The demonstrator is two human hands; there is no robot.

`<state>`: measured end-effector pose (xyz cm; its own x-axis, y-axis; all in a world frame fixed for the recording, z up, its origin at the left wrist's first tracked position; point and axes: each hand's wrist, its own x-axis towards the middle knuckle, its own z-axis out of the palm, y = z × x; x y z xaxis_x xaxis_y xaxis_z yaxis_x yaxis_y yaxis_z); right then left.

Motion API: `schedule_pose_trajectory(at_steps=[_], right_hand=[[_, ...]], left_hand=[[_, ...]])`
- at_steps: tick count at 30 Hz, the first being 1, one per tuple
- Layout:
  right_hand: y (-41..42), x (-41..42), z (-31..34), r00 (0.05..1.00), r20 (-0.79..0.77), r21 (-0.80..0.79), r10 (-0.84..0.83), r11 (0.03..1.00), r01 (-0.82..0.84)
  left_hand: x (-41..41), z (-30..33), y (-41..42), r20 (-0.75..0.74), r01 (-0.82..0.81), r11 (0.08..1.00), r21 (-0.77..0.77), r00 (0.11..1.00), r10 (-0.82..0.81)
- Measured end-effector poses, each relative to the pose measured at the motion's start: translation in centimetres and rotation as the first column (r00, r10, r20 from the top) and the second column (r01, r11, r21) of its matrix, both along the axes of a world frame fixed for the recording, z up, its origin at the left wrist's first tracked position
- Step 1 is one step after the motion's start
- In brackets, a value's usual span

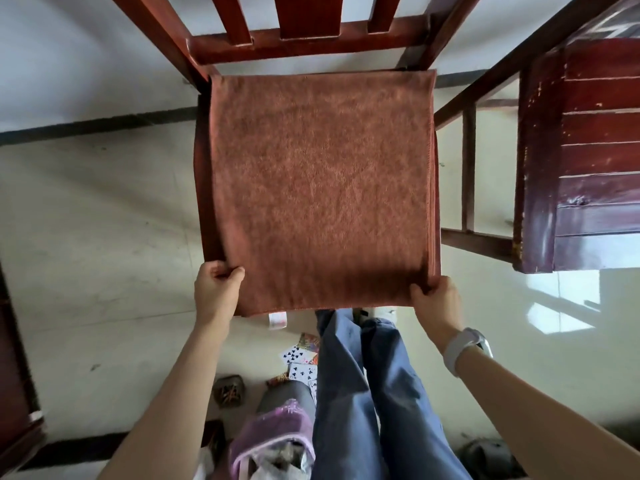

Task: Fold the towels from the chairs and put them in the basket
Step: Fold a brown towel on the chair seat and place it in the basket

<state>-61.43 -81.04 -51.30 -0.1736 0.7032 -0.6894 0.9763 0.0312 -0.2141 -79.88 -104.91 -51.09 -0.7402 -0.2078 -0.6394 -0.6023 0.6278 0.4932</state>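
Here, towel (318, 188) flat, seemingly square — hands (217, 289) gripping corners.

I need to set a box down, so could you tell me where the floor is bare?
Bare floor lies left of the chair, and more right of the legs. It is crowded by the feet: playing cards and a purple bag.

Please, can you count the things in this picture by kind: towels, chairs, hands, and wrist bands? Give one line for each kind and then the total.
Towels: 1, the brown towel spread over the seat.
Chairs: 2, the chair under the towel and a second chair to its right.
Hands: 2, the left hand and right hand, each gripping a near corner.
Wrist bands: 1, a white band on the right wrist.
Total: 6
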Motion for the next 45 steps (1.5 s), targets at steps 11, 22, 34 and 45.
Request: schedule_pose_trajectory(at_steps=[11, 22, 34, 45], right_hand=[[0.9, 1.2, 1.6, 0.962, -0.251, -0.127, -0.112, 0.989, 0.082], [0.8, 1.5, 0.7, 0.974, -0.214, 0.009, -0.068, 0.997, 0.072], [-0.2, 1.0, 1.1, 0.983, -0.166, 0.006, -0.077, 0.997, 0.079], [0.3, 0.7, 1.4, 0.929, -0.301, -0.206, -0.215, 0.966, 0.156]], left_hand=[[0.3, 0.5, -1.9, 0.071, 0.061, 0.998, 0.03, 0.995, -0.063], [0.4, 0.2, -1.7, -0.049, 0.109, 0.994, 0.01, 0.993, -0.108], [3.6, 0.2, -2.9, -0.041, 0.204, 0.976, -0.077, 0.977, -0.208], [2.7, 0.9, -1.6, 0.177, -0.02, 0.998, 0.052, 0.984, 0.011]])
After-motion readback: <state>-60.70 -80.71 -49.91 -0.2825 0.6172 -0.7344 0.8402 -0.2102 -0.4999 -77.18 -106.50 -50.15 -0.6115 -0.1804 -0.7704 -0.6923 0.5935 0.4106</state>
